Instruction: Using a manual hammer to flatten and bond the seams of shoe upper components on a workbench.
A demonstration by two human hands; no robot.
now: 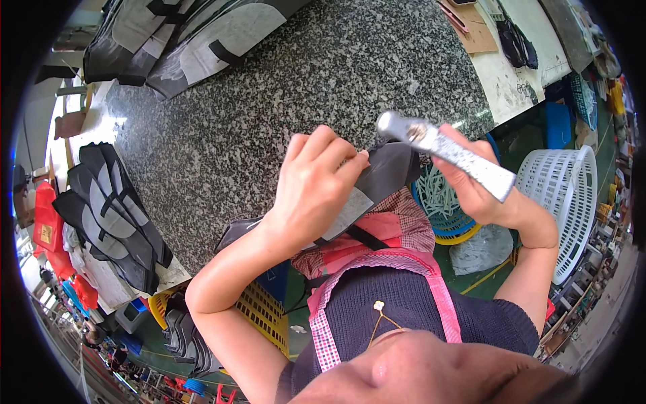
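In the head view, the left hand (313,178) is bending over a flat, dark grey, flexible piece (389,170) with a pale grey patch (351,207), which is lying along the near edge of a black-and-white speckled stone table (303,74). Its grip is drawing together, the thumb pressing against the curled fingers and pinching the piece, though some fingertips are hiding. The right hand (476,195) is holding up a hammer with a bright silver metal head (464,158), just beyond the piece's right end; its grip is closing around the hammer, with the handle mostly hiding behind the head.

At the far left of the table, a pile of similar dark pieces with pale patches (232,44) is resting, and another fanned-out pile (111,209) is lying at the left edge. Below the right hand, a round blue basket (416,192) is holding thin pale green strips (439,195). A white slatted plastic basket (582,202) is standing farther right, near a clear plastic bag (481,252). The person is wearing a pink checked apron (444,296), and a yellow perforated crate (262,316) is standing below the left forearm.
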